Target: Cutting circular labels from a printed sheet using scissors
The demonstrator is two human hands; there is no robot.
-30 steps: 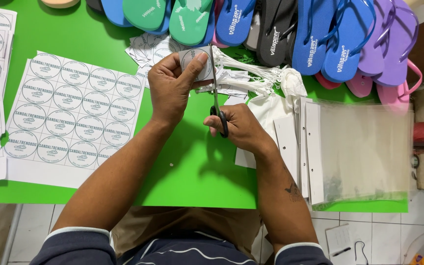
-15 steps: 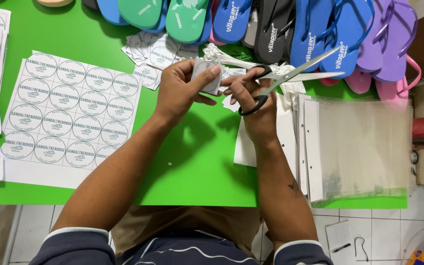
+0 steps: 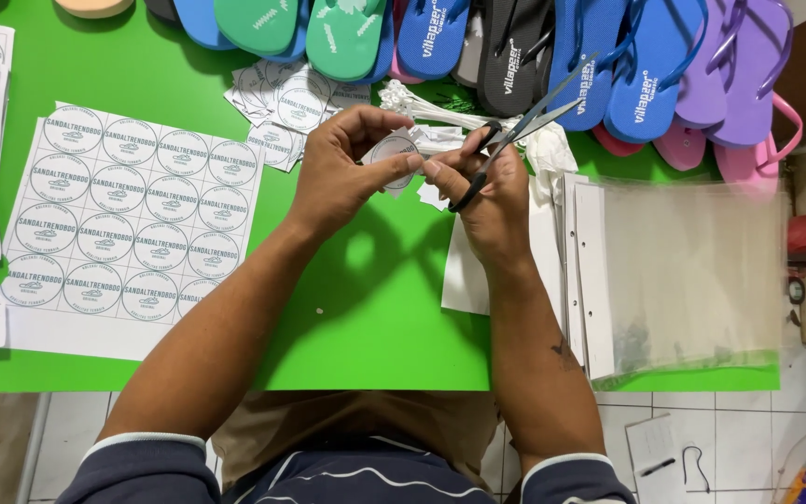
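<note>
Left hand: the left hand (image 3: 342, 173) is curled, its thumb and fingertips pinching a small round white paper label with a grey printed ring (image 3: 396, 154), held up above the table.
Right hand: the right hand (image 3: 487, 191) is closed around the black handles of a pair of steel-bladed scissors (image 3: 515, 131); its fingertips also touch the label's right edge.
Scissors: the blades are slightly parted and point up and to the right, away from the label.
Label: it sits between the two hands, over the middle of the bright green tabletop (image 3: 366, 308).
Sheet: a white sheet of uncut round printed labels (image 3: 123, 210) lies flat to the left of the left forearm.
Cut pieces: a loose heap of cut-out white labels (image 3: 282, 93) lies just beyond the left hand.
Bags: a stack of clear plastic bags with white punched header strips (image 3: 683, 271) lies to the right of the right forearm.
Sandals: a row of rubber flip-flops in green, blue, black and purple (image 3: 515, 42) lines the far edge.
</note>
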